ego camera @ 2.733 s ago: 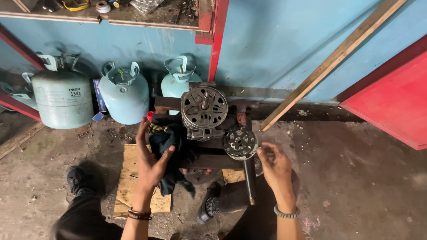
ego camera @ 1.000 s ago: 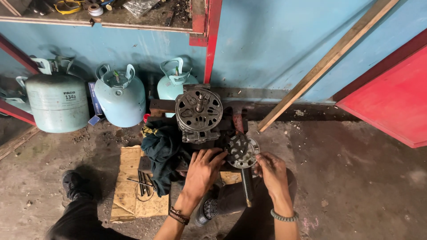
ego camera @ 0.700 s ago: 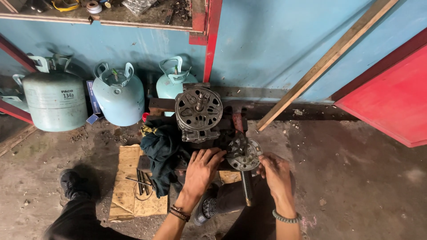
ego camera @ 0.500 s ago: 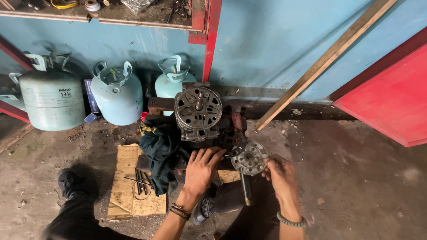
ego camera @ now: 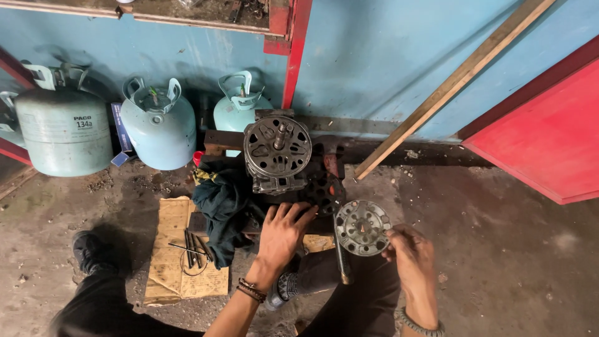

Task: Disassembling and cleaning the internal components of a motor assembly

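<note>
Two hands share the work: the right hand (ego camera: 409, 253) pinches a round perforated motor end cover (ego camera: 362, 227) lifted clear by its rim, while the left hand (ego camera: 284, 229), fingers spread flat, steadies the dark block (ego camera: 312, 206) below the motor housing (ego camera: 276, 150).

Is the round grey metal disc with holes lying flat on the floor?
No, the right hand holds the round grey metal disc by its edge, lifted above the person's lap.
</note>
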